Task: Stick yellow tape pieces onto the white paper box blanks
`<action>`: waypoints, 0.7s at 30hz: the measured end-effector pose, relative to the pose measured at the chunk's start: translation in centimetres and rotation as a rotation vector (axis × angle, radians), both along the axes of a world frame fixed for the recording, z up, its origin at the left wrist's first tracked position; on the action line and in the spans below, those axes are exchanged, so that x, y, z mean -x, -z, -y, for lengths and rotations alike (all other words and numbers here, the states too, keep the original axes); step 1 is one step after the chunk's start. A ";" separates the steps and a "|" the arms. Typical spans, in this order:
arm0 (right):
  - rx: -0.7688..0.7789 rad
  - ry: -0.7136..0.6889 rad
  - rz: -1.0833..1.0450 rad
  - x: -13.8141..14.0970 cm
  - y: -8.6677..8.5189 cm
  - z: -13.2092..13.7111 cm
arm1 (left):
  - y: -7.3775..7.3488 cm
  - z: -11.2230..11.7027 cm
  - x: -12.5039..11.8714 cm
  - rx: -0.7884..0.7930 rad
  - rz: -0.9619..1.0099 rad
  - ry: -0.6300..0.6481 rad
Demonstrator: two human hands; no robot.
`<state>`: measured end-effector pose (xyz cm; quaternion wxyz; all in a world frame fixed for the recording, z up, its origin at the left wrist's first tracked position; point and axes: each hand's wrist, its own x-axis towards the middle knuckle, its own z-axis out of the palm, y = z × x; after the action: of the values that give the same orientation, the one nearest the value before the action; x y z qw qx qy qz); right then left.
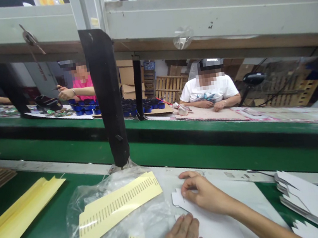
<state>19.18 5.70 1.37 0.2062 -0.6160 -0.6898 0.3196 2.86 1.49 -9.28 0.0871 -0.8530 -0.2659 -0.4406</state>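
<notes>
Right of the clear bag lay a white card.
The right hand curled its fingers at the card's edge, and the left hand lay over it, fingers together; I couldn't tell if either one gripped.

bare left grip; bare right grip, bare forearm

LIGHT: bright, seemingly coming from above, washing over the surface and the white card | GLARE: glinting on the clear plastic bag and yellow sheet toward the surface's far edge | SHADOW: darkening the shelf's underside | QUALITY: faces showing pixelated, background pallets softening, view stretching and blurring rightward
</notes>
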 end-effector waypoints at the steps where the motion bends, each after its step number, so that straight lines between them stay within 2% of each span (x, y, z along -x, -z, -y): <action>1: -0.006 0.005 0.009 0.0 0.0 0.0 | 0.1 0.0 0.0 0.002 -0.012 0.004; 9: -0.073 0.100 0.051 -0.7 0.2 -1.4 | 0.6 0.0 0.2 0.028 -0.054 0.033; 15: -0.094 0.039 0.073 -0.7 0.0 -2.1 | 0.6 -0.3 0.2 -0.013 -0.033 0.035; 18: -0.123 0.079 0.080 -0.9 -0.2 -2.2 | 0.3 -0.4 0.4 -0.046 -0.032 0.046; 21: -0.092 0.074 0.124 -1.6 -1.2 -1.5 | -0.2 -0.5 0.5 -0.033 -0.010 0.067</action>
<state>20.81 7.16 2.53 0.2029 -0.6495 -0.6920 0.2411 2.35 2.04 -9.03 0.0876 -0.8620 -0.2295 -0.4435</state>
